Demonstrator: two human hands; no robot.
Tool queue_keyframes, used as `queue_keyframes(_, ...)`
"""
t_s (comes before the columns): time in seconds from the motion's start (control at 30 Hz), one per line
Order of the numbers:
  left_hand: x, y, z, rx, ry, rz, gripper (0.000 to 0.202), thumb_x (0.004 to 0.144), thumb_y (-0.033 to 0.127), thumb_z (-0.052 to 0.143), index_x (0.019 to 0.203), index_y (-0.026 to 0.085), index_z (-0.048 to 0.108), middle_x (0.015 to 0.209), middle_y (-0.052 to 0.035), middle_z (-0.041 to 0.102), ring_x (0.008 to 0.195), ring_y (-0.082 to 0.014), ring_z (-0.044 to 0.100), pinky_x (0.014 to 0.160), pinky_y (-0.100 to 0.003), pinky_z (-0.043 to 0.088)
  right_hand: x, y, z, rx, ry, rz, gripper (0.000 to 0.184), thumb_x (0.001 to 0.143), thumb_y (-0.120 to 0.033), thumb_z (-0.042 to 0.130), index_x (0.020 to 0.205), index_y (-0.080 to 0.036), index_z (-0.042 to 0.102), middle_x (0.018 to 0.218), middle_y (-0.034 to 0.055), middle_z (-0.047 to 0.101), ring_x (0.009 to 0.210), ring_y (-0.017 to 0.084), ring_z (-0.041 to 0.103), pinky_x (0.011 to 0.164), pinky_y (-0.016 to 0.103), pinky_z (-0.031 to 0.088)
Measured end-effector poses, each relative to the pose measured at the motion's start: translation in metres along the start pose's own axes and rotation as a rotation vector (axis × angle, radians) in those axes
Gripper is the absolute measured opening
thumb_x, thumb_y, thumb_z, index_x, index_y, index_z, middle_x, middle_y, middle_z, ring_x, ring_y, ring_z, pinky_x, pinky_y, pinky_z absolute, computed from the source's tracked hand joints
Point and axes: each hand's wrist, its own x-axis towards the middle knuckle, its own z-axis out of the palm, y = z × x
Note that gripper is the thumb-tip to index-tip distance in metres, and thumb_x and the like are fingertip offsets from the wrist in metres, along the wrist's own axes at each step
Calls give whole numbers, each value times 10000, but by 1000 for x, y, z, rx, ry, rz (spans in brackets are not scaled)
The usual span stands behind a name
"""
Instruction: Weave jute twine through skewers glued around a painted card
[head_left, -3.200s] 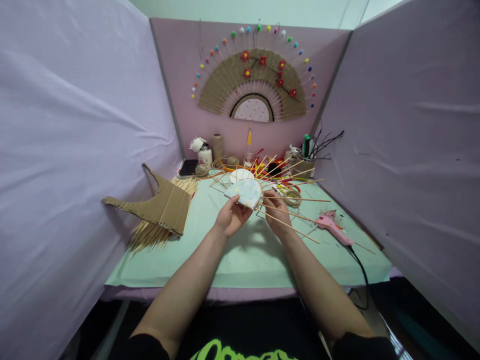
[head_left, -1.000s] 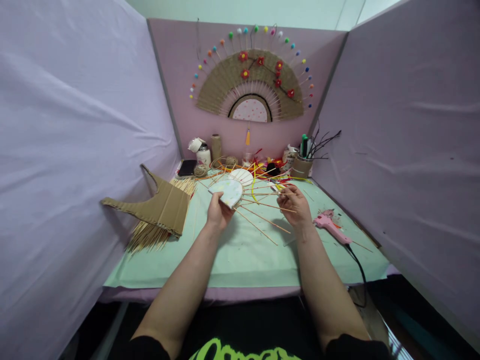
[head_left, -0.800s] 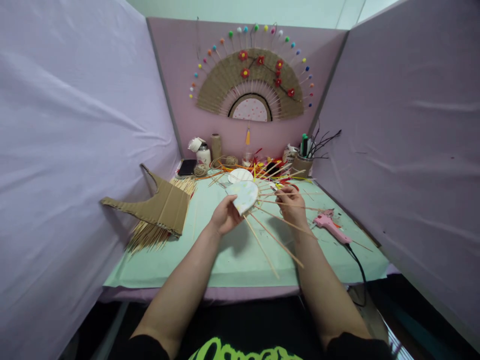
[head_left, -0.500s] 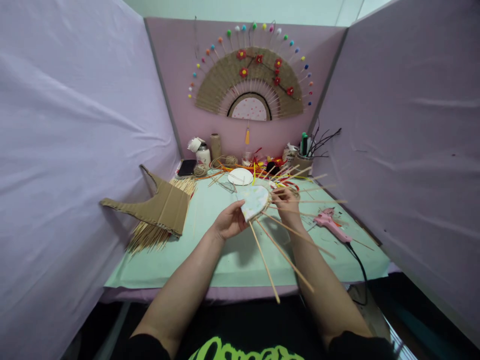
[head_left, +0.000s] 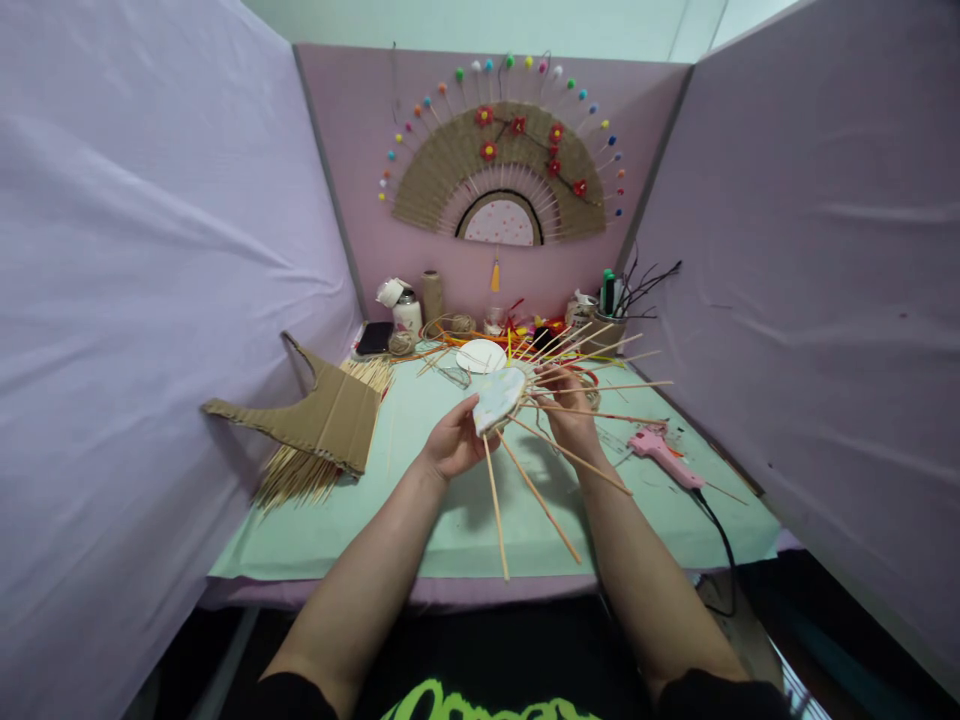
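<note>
Above the mint-green tabletop I hold a half-round fan base point(head_left: 499, 398) covered in pale patterned cloth. Several thin wooden sticks point(head_left: 541, 500) spread out from its curved edge, toward me and to the right. My left hand point(head_left: 455, 440) grips the base's left corner, thumb on top. At the curved edge, among the sticks, my right hand point(head_left: 568, 408) has its fingers bent; what lies between the fingertips is partly hidden by the sticks. A thin loose cord point(head_left: 541, 428) hangs below the edge near my right hand.
A pink glue gun point(head_left: 665, 456) lies at the right, its black cord running off the table. On the left, cut cardboard point(head_left: 330, 415) rests on a bundle of sticks point(head_left: 296, 482). Behind are a white disc point(head_left: 481, 356), twine and jars. A finished fan point(head_left: 442, 170) hangs on the back panel.
The fan base has shifted slightly left and tilted, and its sticks have swung left with it. My right hand has moved a little left and its fingers have changed position among the sticks.
</note>
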Motion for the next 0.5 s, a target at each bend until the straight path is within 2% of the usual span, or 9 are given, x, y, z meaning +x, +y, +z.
queue_keyframes(0.07,0,-1,-3,-1,-36,-19,267,856,266,478,1023,107,611,737,-61,684,574,-122,613,539,-230,483,-2,-2,6,71,-37,35,500,637,-243,739,1101,-293,562,1169,33,582,1056,181,551,897,334,454)
queue_keyframes(0.17,2,-2,-6,33,-16,-40,278,855,269,483,1046,108,607,734,-68,687,567,-128,621,546,-236,490,-6,-6,11,107,-75,96,579,590,-264,772,1122,-304,547,1199,38,587,1117,201,542,916,356,464)
queue_keyframes(0.33,2,-3,-4,86,56,-97,309,867,266,484,1125,124,575,775,-85,697,604,-147,649,511,-227,488,-11,-15,14,104,-126,162,481,614,-274,767,1057,-287,579,1065,39,653,1076,200,570,924,370,469)
queue_keyframes(0.5,3,-3,6,52,131,-95,279,892,315,482,1059,112,574,682,-62,656,490,-97,583,446,-185,466,-9,-14,12,81,-137,145,451,597,-267,780,1007,-277,592,1046,32,650,1030,193,584,897,345,481)
